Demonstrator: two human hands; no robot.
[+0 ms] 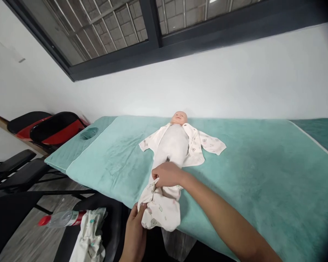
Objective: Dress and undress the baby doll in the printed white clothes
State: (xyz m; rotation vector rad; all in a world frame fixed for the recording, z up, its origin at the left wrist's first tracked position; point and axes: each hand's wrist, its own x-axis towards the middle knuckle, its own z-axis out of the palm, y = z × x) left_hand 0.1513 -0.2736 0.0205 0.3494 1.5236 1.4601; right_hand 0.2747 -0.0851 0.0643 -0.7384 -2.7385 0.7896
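Left hand [135,229] pinches one patterned garment [164,214] at its side; right hand [168,174] has fingers curled, gripping its upper edge. Garment sits at the massage table's [248,174] near edge. One doll [172,143], face up, long axis far-to-near, head at far edge. One open jacket [211,144], two sleeves spread. One bottle [60,219] beyond near edge.

Got a barred, dark-framed window [153,27] up top — white wall [235,80] below, black-and-red chairs [61,129] off left, grey floor [24,240].
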